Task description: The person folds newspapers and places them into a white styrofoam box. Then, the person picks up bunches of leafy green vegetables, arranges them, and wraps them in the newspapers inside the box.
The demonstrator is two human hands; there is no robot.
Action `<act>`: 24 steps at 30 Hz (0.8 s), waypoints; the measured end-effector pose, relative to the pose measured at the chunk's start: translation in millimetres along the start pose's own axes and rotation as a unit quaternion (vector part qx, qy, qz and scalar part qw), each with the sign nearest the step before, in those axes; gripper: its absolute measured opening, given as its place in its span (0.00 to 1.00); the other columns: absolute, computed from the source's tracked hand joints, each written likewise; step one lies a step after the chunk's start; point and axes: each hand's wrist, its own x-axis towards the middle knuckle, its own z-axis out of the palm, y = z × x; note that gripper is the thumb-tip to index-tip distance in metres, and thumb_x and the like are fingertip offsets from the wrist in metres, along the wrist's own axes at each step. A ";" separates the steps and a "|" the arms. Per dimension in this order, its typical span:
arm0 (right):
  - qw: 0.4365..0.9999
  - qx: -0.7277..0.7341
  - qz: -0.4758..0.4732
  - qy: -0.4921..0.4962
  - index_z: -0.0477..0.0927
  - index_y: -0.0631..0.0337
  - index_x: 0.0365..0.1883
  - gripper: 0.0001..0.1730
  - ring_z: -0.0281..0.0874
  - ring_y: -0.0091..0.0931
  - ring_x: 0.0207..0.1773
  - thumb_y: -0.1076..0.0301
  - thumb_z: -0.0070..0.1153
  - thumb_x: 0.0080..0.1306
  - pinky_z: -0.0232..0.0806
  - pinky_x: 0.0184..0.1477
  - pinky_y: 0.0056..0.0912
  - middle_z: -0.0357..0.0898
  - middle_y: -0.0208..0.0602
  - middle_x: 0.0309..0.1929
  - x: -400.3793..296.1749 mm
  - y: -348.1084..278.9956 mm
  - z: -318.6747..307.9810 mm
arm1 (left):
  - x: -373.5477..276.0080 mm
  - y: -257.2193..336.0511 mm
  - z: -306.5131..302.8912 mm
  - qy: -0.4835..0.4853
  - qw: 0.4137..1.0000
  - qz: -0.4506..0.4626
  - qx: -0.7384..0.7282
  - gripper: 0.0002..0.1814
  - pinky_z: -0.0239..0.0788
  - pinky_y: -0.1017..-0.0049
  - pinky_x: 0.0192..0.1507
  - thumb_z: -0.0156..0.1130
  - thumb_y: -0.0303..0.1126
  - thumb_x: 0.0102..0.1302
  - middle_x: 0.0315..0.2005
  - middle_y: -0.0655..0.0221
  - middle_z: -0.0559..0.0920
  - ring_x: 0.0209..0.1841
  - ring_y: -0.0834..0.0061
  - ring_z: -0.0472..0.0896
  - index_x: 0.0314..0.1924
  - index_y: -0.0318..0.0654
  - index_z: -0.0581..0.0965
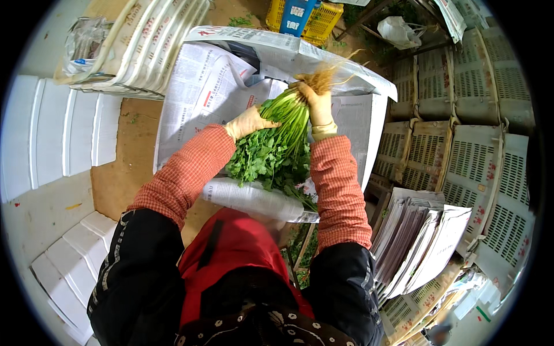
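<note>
A bunch of leafy green herb, likely coriander, hangs over a white box lined with newspaper. Gloved in pale yellow, my right hand grips its stems just below the pale tangled roots. The leaves point down toward me. My left hand, gloved too, lies against the left side of the stems and leaves with its thumb across them; its other fingers are partly hidden behind the greens. Newspaper folds over the box's far and near rims.
White foam boxes are stacked at left. Nested pale plastic crates stand at upper left, more crates at right. A pile of folded newspapers sits at lower right. Beyond the box is a yellow crate. A white bag lies at upper right.
</note>
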 end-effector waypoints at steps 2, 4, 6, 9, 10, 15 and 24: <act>0.998 -0.028 0.051 0.009 0.77 0.69 0.41 0.12 0.78 0.25 0.34 0.74 0.57 0.60 0.69 0.38 0.23 0.82 0.38 0.34 15.2 41.4 -22.7 | 6.5 -55.2 2.6 0.016 0.989 -0.115 -0.092 0.27 0.66 0.74 0.55 0.67 0.38 0.59 0.49 0.64 0.80 0.51 0.73 0.76 0.55 0.32 0.73; 0.993 -0.094 0.057 0.042 0.77 0.69 0.43 0.15 0.78 0.25 0.36 0.66 0.60 0.62 0.68 0.40 0.25 0.81 0.37 0.36 27.1 82.2 -58.3 | 23.2 -68.1 10.6 0.001 0.967 -0.224 -0.125 0.30 0.64 0.73 0.56 0.68 0.39 0.58 0.50 0.63 0.78 0.52 0.73 0.75 0.56 0.30 0.71; 0.973 -0.220 0.005 0.062 0.75 0.69 0.48 0.26 0.77 0.29 0.42 0.55 0.61 0.62 0.68 0.44 0.29 0.81 0.39 0.40 35.6 115.2 -84.5 | 37.8 -109.3 9.7 -0.002 0.944 -0.327 -0.053 0.39 0.60 0.68 0.61 0.68 0.45 0.58 0.55 0.54 0.74 0.57 0.65 0.71 0.60 0.24 0.65; 0.852 -0.508 0.055 0.117 0.72 0.67 0.55 0.31 0.76 0.43 0.53 0.53 0.61 0.61 0.67 0.54 0.37 0.78 0.54 0.48 14.8 96.0 -94.5 | 52.8 -121.9 30.0 0.082 0.922 -0.378 -0.011 0.52 0.50 0.58 0.68 0.64 0.53 0.58 0.64 0.37 0.59 0.68 0.52 0.58 0.65 0.16 0.52; 0.852 -0.515 0.062 0.075 0.70 0.67 0.58 0.33 0.73 0.47 0.56 0.56 0.61 0.59 0.67 0.56 0.39 0.76 0.59 0.50 -0.6 72.8 -106.1 | 61.3 -112.9 43.6 0.097 0.909 -0.405 0.014 0.52 0.49 0.58 0.69 0.63 0.53 0.60 0.66 0.38 0.55 0.69 0.52 0.57 0.66 0.17 0.49; 0.716 -0.662 0.211 -0.075 0.73 0.67 0.55 0.27 0.79 0.38 0.49 0.58 0.58 0.62 0.71 0.51 0.37 0.79 0.49 0.49 -86.2 -28.2 -82.8 | 64.0 -86.4 47.9 0.048 0.885 -0.411 0.211 0.48 0.61 0.64 0.63 0.54 0.60 0.63 0.59 0.41 0.68 0.59 0.49 0.71 0.65 0.23 0.56; 0.479 -0.772 0.236 -0.344 0.84 0.58 0.33 0.10 0.82 0.37 0.41 0.66 0.52 0.62 0.74 0.39 0.39 0.83 0.40 0.34 -152.7 -12.2 -70.1 | 62.3 -88.9 59.7 0.022 0.834 -0.397 0.382 0.51 0.66 0.62 0.59 0.48 0.66 0.62 0.62 0.46 0.66 0.60 0.54 0.71 0.69 0.27 0.50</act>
